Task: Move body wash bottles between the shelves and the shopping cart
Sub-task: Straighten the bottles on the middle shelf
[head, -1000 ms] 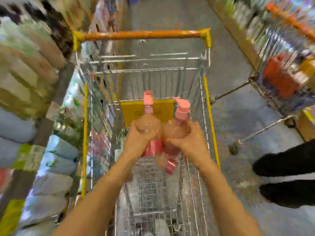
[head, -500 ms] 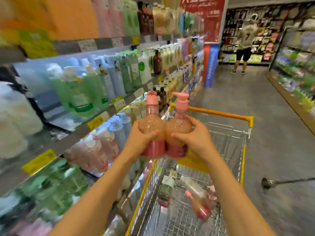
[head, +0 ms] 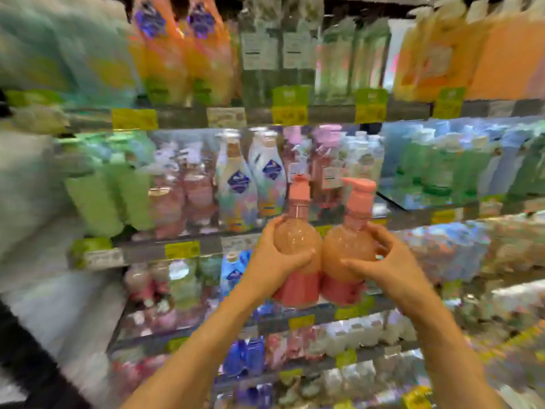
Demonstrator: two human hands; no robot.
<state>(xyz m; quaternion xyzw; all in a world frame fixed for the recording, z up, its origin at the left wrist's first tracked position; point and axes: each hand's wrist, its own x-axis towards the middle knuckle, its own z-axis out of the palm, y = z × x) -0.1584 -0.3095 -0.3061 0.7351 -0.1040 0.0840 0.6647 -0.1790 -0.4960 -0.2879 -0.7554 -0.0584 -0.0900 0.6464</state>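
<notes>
I hold two pink pump bottles of body wash upright, side by side and touching, in front of the shelves. My left hand (head: 272, 264) grips the left bottle (head: 298, 240) round its clear round belly. My right hand (head: 383, 267) grips the right bottle (head: 351, 246) the same way. Both bottles have pink pump caps and pink bases. They hang level with the middle shelf (head: 206, 246), where similar pink bottles (head: 182, 199) stand. The shopping cart is out of view.
Blurred shelves packed with bottles fill the view: orange and green ones on the top shelf (head: 324, 112), green and blue ones at mid height, pink, blue and white ones lower down. Yellow price tags (head: 182, 250) line the shelf edges. A pale blurred shape (head: 35, 202) fills the left edge.
I lifted both bottles out of the cart and turned left from the aisle to face the shelves. The cart has dropped out of view. My grip on the bottles is unchanged.
</notes>
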